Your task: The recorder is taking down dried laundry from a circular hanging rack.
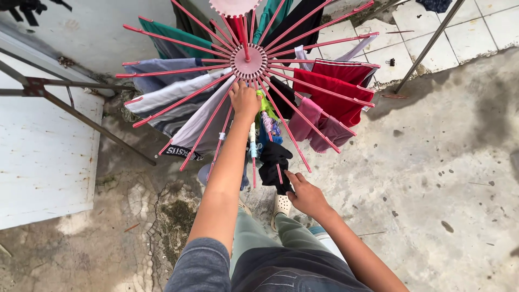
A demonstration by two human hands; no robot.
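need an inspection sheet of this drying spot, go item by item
surface: stained, cracked concrete floor.
job's things: pink radial drying rack with spokes bearing red, grey and green clothes; black garment on a lower spoke.
clutter: nothing seen.
hands: left hand grips the rack under its hub; right hand touches the black garment.
cables: nothing seen.
surroundings: white wall panel, metal frame bars, tiled ledge.

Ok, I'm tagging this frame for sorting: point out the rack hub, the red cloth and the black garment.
Rack hub (248,60), head view, centre of the pink disc.
Red cloth (335,89), head view, middle of the fold.
Black garment (273,162), head view, its hanging middle.
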